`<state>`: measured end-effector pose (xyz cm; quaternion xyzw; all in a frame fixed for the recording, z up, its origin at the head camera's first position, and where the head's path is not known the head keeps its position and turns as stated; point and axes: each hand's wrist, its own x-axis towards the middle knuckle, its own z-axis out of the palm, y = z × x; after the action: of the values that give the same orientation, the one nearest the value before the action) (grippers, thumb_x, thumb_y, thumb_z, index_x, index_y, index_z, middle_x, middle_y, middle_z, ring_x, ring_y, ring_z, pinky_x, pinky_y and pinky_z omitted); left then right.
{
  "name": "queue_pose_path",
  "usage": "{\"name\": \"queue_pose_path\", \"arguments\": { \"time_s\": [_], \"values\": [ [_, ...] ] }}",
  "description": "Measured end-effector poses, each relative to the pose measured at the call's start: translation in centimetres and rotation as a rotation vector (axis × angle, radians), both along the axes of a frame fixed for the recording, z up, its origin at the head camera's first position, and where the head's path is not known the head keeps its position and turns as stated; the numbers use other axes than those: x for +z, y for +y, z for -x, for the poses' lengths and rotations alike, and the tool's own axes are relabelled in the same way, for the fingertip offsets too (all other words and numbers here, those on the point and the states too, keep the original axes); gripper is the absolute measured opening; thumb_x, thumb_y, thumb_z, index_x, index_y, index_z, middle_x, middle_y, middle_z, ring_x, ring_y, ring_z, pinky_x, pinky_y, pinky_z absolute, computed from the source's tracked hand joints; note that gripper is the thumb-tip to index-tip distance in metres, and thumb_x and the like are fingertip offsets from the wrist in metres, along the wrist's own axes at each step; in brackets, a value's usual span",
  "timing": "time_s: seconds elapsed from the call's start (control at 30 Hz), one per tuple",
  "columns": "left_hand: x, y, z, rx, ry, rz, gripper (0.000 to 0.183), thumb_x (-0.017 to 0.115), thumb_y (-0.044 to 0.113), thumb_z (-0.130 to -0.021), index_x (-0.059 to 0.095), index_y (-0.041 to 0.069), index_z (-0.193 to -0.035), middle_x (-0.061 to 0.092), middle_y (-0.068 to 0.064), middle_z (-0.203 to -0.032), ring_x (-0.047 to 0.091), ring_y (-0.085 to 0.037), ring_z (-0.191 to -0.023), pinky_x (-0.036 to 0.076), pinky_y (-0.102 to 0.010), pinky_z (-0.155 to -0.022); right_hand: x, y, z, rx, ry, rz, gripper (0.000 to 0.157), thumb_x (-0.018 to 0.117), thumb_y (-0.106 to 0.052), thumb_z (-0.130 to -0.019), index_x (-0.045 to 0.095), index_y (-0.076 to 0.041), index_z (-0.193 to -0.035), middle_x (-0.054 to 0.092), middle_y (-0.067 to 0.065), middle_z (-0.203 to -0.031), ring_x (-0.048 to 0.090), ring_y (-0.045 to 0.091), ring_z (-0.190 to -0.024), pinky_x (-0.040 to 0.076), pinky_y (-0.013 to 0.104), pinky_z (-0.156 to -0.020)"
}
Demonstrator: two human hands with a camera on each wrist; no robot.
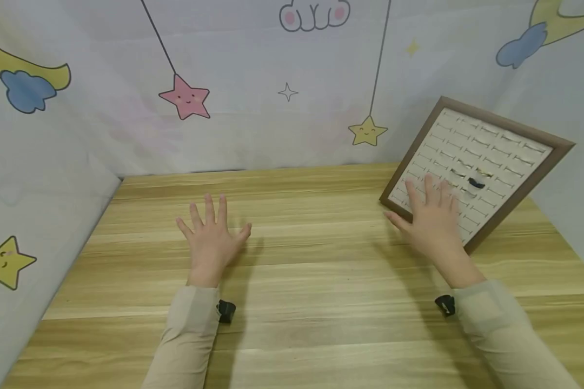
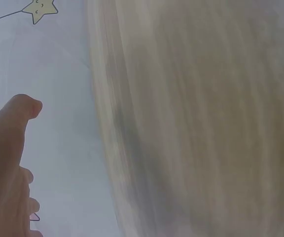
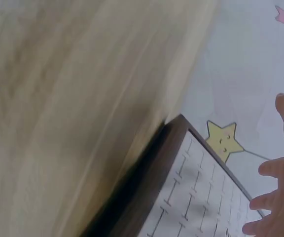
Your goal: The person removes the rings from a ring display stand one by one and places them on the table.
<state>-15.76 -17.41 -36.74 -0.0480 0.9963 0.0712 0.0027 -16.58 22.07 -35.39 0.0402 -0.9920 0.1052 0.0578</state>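
Observation:
My left hand (image 1: 209, 243) is spread over the left half of the wooden table (image 1: 297, 243), its fingers straight and holding nothing. In the left wrist view its thumb (image 2: 23, 106) sticks out above the tabletop. My right hand (image 1: 435, 227), fingers also spread, hovers in front of a ring display board (image 1: 525, 173) and overlaps its lower left part in the head view. The board has a brown frame and a white pad with rows of slots, and it leans at the back right. Several rings sit near its middle, one with a black top (image 1: 476, 183). Part of the pad is hidden behind my right hand.
A white cloth backdrop (image 1: 253, 129) printed with stars, moons and clouds surrounds the table at the back and sides. On each cuff is a small black device, one at the left wrist (image 1: 226, 312) and one at the right wrist (image 1: 445, 305).

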Motion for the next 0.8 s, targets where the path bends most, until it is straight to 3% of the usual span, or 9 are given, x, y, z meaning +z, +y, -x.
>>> {"name": "queue_pose_path", "arguments": {
  "time_s": [0.13, 0.33, 0.53, 0.63, 0.7, 0.8],
  "values": [
    [0.1, 0.1, 0.0, -0.005, 0.002, -0.008, 0.087, 0.038, 0.064, -0.092, 0.004, 0.014, -0.155, -0.003, -0.019, -0.16, -0.005, -0.049, -0.145, -0.004, -0.073, -0.11, 0.8, 1.1, 0.1, 0.01, 0.072, 0.033, 0.085, 0.037, -0.064, -0.094, 0.018, -0.005, -0.152, 0.009, 0.032, -0.155, 0.006, 0.055, -0.141, 0.008, 0.068, -0.113],
    [0.2, 0.5, 0.0, -0.024, 0.012, -0.033, 0.084, 0.04, 0.06, -0.094, 0.005, 0.013, -0.155, -0.001, -0.018, -0.161, -0.003, -0.049, -0.145, -0.003, -0.071, -0.112, 2.2, 2.6, 0.0, -0.01, 0.14, 0.197, 0.076, 0.047, -0.054, -0.095, 0.028, -0.002, -0.148, 0.022, 0.03, -0.152, 0.023, 0.054, -0.137, 0.022, 0.069, -0.108],
    [0.4, 1.2, 0.0, -0.062, 0.055, -0.068, 0.076, 0.043, 0.049, -0.096, 0.012, 0.01, -0.154, 0.013, -0.02, -0.159, 0.011, -0.047, -0.145, 0.007, -0.066, -0.116, 3.9, 4.2, -0.1, -0.116, 0.289, 0.345, 0.057, 0.054, -0.035, -0.097, 0.041, 0.001, -0.14, 0.041, 0.029, -0.142, 0.04, 0.05, -0.126, 0.034, 0.064, -0.102],
    [0.7, 1.7, -0.3, -0.098, 0.1, -0.101, 0.068, 0.045, 0.039, -0.098, 0.02, 0.006, -0.152, 0.027, -0.022, -0.155, 0.024, -0.046, -0.141, 0.015, -0.064, -0.116, 4.7, 5.1, 0.1, -0.204, 0.406, 0.424, 0.047, 0.058, -0.025, -0.096, 0.049, 0.0, -0.135, 0.051, 0.026, -0.134, 0.05, 0.044, -0.118, 0.045, 0.041, -0.099],
    [0.8, 2.1, -0.4, -0.122, 0.132, -0.123, 0.062, 0.045, 0.033, -0.098, 0.026, 0.004, -0.149, 0.035, -0.022, -0.151, 0.032, -0.045, -0.138, 0.021, -0.061, -0.115, 5.0, 5.8, 0.2, -0.259, 0.486, 0.467, 0.041, 0.061, -0.02, -0.094, 0.055, -0.001, -0.13, 0.057, 0.022, -0.128, 0.058, 0.021, -0.109, 0.046, 0.021, -0.092],
    [0.9, 2.7, -0.5, -0.154, 0.182, -0.135, 0.054, 0.046, 0.027, -0.098, 0.034, 0.001, -0.145, 0.045, -0.022, -0.144, 0.042, -0.043, -0.132, 0.03, -0.057, -0.113, 5.4, 7.1, 0.3, -0.345, 0.523, 0.525, 0.039, 0.062, -0.021, -0.093, 0.058, -0.005, -0.128, 0.059, -0.005, -0.114, 0.049, -0.009, -0.099, 0.041, 0.002, -0.085]
  ]
}}
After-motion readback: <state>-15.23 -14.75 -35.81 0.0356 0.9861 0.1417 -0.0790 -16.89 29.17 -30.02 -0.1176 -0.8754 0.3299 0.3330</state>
